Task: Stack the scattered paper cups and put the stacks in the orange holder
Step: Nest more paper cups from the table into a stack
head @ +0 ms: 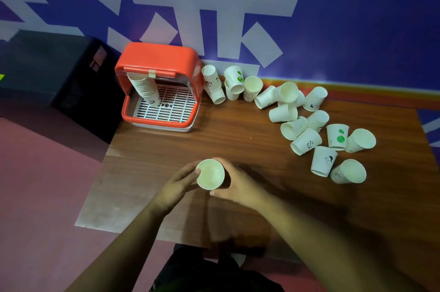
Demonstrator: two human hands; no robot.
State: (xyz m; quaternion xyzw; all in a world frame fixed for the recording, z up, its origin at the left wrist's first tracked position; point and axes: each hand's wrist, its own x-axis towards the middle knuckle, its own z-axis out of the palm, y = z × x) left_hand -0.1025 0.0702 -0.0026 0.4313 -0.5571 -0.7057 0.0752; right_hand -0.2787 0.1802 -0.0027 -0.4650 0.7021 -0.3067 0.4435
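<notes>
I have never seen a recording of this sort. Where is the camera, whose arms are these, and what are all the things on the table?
There is only one picture. It comes from a wide-angle camera worn on a person's head, looking forward and down. The two bare arms at the bottom therefore belong to the wearer, and no machine is present.

The left hand and the right hand hold one upright paper cup between them, over the near part of the wooden table. Whether more cups sit beneath it is hidden.

At the back left stands the orange holder, with a leaning stack of cups already inside. To the right lie many loose cups, several of them on their sides. A black box stands left of the table.
</notes>
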